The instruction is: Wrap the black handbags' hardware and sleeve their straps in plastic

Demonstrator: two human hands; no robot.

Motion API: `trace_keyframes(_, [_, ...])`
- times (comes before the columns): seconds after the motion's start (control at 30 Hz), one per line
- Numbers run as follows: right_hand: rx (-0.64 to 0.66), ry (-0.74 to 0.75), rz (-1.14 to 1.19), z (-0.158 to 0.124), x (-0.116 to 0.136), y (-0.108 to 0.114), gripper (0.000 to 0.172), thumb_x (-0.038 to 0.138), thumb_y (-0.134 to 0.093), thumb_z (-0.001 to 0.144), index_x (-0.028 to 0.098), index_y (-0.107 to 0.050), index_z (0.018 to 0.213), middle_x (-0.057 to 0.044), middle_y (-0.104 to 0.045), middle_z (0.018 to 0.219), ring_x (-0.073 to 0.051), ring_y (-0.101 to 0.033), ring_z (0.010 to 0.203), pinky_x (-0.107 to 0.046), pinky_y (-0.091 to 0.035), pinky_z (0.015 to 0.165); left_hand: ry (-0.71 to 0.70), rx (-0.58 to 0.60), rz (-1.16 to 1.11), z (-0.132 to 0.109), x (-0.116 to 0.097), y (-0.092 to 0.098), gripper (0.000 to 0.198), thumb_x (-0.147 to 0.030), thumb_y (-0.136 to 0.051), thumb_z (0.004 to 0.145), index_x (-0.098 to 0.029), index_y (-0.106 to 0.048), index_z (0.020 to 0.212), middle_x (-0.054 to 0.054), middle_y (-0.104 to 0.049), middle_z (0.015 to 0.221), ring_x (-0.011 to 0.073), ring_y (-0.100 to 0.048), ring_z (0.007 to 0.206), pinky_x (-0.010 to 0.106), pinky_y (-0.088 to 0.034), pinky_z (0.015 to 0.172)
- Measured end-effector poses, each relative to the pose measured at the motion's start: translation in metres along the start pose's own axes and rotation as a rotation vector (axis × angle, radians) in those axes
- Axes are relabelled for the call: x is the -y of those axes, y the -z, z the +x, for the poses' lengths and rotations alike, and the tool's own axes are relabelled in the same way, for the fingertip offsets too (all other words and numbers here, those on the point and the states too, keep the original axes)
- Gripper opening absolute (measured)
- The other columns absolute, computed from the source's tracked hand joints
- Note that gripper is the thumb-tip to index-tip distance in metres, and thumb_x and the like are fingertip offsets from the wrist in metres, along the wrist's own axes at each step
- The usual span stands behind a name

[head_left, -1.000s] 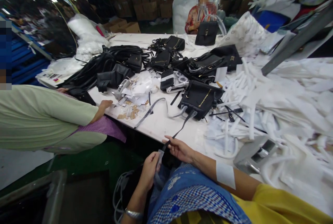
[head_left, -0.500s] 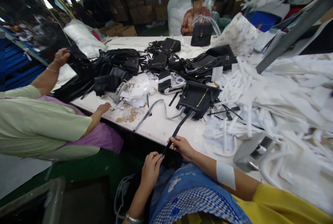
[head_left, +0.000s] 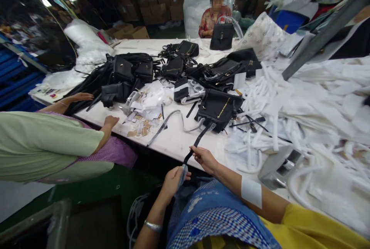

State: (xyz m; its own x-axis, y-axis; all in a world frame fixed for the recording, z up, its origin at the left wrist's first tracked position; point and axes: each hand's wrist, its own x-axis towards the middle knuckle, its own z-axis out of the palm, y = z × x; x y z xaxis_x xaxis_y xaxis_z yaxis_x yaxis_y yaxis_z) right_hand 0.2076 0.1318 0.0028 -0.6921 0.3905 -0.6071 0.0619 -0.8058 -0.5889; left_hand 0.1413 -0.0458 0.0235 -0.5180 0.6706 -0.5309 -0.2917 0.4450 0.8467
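A black bag (head_left: 218,108) with a gold zip lies on the white table, its near edge toward me. From it a black strap (head_left: 201,136) runs down to my hands at the table's edge. My right hand (head_left: 204,158) pinches this strap between thumb and fingers. Lower down, my left hand (head_left: 175,179) is closed around the strap's end, where a clear plastic wrapping shows. A second strap (head_left: 170,118), covered in greyish film, lies in a curve on the table to the left.
Scraps of paper and card (head_left: 144,121) lie left of the bag. More black bags (head_left: 173,68) are heaped behind. White padding strips (head_left: 312,114) and a grey metal tape dispenser (head_left: 279,168) occupy the right. One co-worker (head_left: 52,141) stands at left, another (head_left: 214,17) sits across.
My left hand has turned and now grips the plastic-covered part of the strap. The co-worker at left has lowered a raised arm to the table, and a black bag there now rests on the heap.
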Motion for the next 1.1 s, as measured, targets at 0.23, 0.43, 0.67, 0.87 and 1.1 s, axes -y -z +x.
trace_keyframes(0.23, [0.038, 0.046, -0.13, 0.005, 0.028, 0.002, 0.027, 0.037, -0.078, 0.068, 0.013, -0.07, 0.078, 0.001, -0.056, 0.061, -0.004, -0.04, 0.048, -0.017, -0.03, 0.042, 0.082, 0.058, -0.092, 0.001, -0.01, -0.003, 0.053, -0.06, -0.045, 0.084, -0.011, -0.063, 0.09, 0.015, -0.072, 0.088, 0.0201, -0.067, 0.074, 0.031, -0.051, 0.068])
trace_keyframes(0.43, [0.167, -0.003, -0.121, 0.007, 0.045, -0.003, 0.029, 0.039, -0.076, 0.071, 0.012, -0.069, 0.079, 0.002, -0.052, 0.056, -0.005, -0.038, 0.048, -0.017, -0.03, 0.042, 0.065, -0.002, -0.028, 0.019, -0.044, -0.022, 0.05, -0.058, -0.048, 0.083, -0.011, -0.064, 0.085, 0.012, -0.071, 0.081, 0.0199, -0.066, 0.072, 0.031, -0.051, 0.068])
trace_keyframes(0.67, [0.177, -0.053, 0.13, 0.015, 0.078, 0.006, 0.022, 0.033, -0.076, 0.071, 0.015, -0.067, 0.08, 0.003, -0.052, 0.066, -0.003, -0.036, 0.047, -0.016, -0.034, 0.041, -0.11, -0.023, 0.092, 0.016, -0.063, -0.034, 0.038, -0.05, -0.053, 0.085, -0.014, -0.064, 0.092, 0.004, -0.064, 0.073, 0.0133, -0.056, 0.063, 0.023, -0.044, 0.06])
trace_keyframes(0.87, [0.232, -0.022, 0.027, 0.015, 0.088, 0.011, 0.028, 0.038, -0.075, 0.071, 0.014, -0.068, 0.082, 0.001, -0.056, 0.071, -0.003, -0.038, 0.049, -0.016, -0.033, 0.043, -0.076, -0.047, 0.07, 0.011, -0.067, -0.043, 0.039, -0.045, -0.047, 0.089, -0.014, -0.064, 0.105, 0.01, -0.069, 0.095, 0.021, -0.063, 0.086, 0.033, -0.049, 0.08])
trace_keyframes(1.1, [0.321, 0.069, -0.096, 0.018, 0.106, 0.011, 0.032, 0.043, -0.075, 0.072, 0.015, -0.069, 0.084, 0.002, -0.055, 0.064, -0.006, -0.04, 0.052, -0.019, -0.032, 0.048, -0.152, -0.039, 0.244, 0.019, -0.09, -0.036, 0.037, -0.039, -0.044, 0.09, -0.017, -0.067, 0.108, 0.008, -0.067, 0.111, 0.0226, -0.058, 0.105, 0.035, -0.041, 0.097])
